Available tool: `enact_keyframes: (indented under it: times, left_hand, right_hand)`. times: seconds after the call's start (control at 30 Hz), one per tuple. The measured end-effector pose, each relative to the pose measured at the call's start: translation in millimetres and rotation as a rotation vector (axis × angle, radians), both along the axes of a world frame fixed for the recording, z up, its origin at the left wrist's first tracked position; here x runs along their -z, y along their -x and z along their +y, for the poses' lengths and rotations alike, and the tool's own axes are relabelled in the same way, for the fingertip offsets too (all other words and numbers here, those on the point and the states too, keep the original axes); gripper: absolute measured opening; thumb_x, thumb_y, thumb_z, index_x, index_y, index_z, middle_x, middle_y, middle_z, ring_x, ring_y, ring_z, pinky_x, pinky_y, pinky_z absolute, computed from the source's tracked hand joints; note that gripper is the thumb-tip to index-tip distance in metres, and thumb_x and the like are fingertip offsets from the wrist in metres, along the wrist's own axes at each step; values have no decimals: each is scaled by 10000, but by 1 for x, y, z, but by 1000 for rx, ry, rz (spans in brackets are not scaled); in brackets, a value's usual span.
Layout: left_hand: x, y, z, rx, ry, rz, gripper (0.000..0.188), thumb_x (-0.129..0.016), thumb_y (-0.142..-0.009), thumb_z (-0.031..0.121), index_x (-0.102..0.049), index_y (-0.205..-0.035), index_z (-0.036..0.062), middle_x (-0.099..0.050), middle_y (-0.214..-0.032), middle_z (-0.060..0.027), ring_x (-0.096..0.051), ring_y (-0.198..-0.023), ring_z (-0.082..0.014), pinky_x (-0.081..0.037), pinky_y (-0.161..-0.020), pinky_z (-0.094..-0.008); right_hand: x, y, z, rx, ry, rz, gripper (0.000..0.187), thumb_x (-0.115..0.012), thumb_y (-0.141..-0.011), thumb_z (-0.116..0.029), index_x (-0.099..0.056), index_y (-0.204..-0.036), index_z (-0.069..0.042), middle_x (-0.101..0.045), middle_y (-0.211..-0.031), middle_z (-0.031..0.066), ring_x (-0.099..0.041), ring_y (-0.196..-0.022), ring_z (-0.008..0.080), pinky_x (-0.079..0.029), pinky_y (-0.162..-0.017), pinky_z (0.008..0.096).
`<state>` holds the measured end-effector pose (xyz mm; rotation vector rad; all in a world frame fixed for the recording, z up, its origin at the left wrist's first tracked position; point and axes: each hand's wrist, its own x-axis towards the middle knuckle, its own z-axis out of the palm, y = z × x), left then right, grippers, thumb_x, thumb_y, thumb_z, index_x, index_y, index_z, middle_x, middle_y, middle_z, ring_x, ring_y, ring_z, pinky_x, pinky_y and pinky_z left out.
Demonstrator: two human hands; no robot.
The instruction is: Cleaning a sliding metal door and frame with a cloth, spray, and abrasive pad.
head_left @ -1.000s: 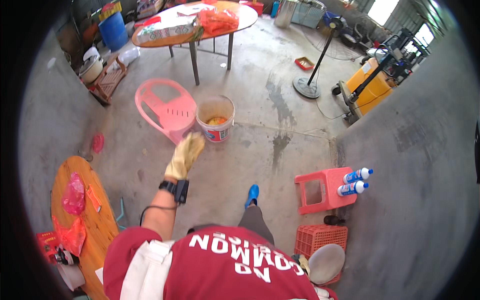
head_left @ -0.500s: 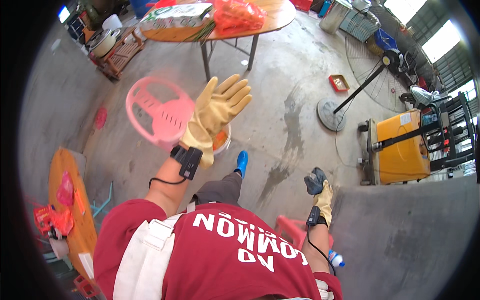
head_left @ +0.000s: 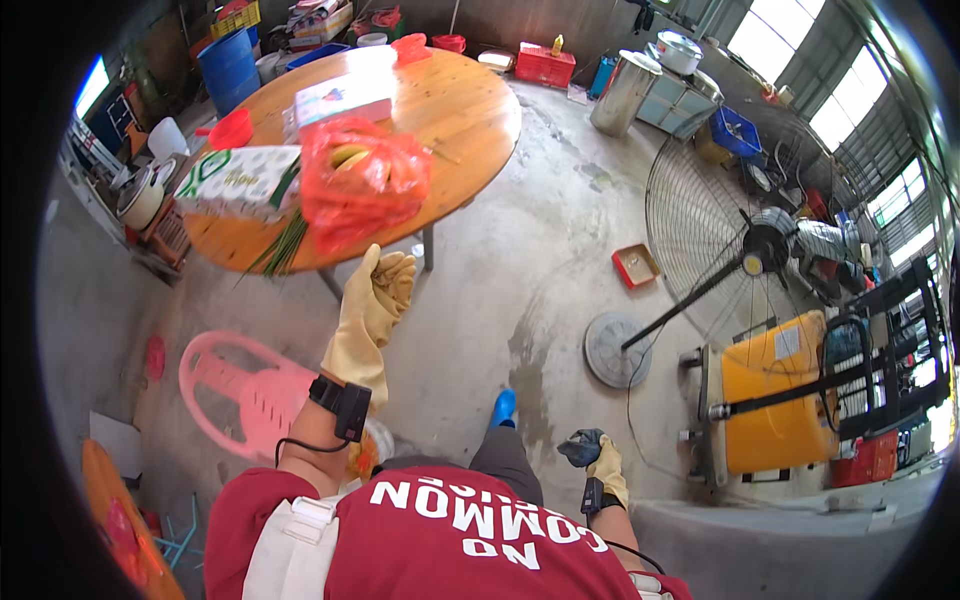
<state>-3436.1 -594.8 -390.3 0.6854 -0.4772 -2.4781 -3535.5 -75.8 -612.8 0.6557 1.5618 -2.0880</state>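
My left hand (head_left: 372, 310), in a cream rubber glove, is raised in front of me with its fingers curled in loosely. I see nothing held in it. Beyond it, on a round wooden table (head_left: 470, 130), lies a red plastic bag (head_left: 365, 190) with yellow fruit showing. Long green stalks (head_left: 283, 245) hang over the table edge beside a white packet with green marks (head_left: 240, 180). Down at my right side, my right hand (head_left: 608, 470), gloved alike, is closed on a crumpled dark grey cloth (head_left: 580, 447). Its fingers are partly hidden.
A pink plastic chair (head_left: 262, 400) stands left of my legs. To the right are a large pedestal fan with a round base (head_left: 617, 348) and a yellow wheeled machine (head_left: 775, 400). A red tray (head_left: 635, 266) rests on the floor. Another wooden table (head_left: 100, 480) is at lower left.
My view has lifted and the round table shows more fully. The left hand's fingers have gone from spread to curled. The right hand keeps its hold on the cloth.
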Motion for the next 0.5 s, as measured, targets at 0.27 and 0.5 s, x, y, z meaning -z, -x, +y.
enact_keyframes:
  times: [0.27,0.5]
  left_hand:
    - [4,190,-66,-70,50,98,473,-517,-1072,355,-564,-1331,-37,-637,-1301,-205,-652,-1143,-280,-592,-934,-349]
    - [2,276,-118,-270,96,-44,531,-505,-1069,423,-533,-1408,16,-562,-1404,-190,-571,-1269,-281,-497,-1096,-377]
  right_hand:
    - [45,316,-140,-58,-9,121,243,-533,-1032,-161,-675,-1048,35,-669,-820,89,-657,-639,216,-548,-550,365]
    - [-38,528,-372,-424,278,189,265,-530,-1059,-175,-663,-1130,42,-675,-838,73,-664,-670,213,-548,-598,364]
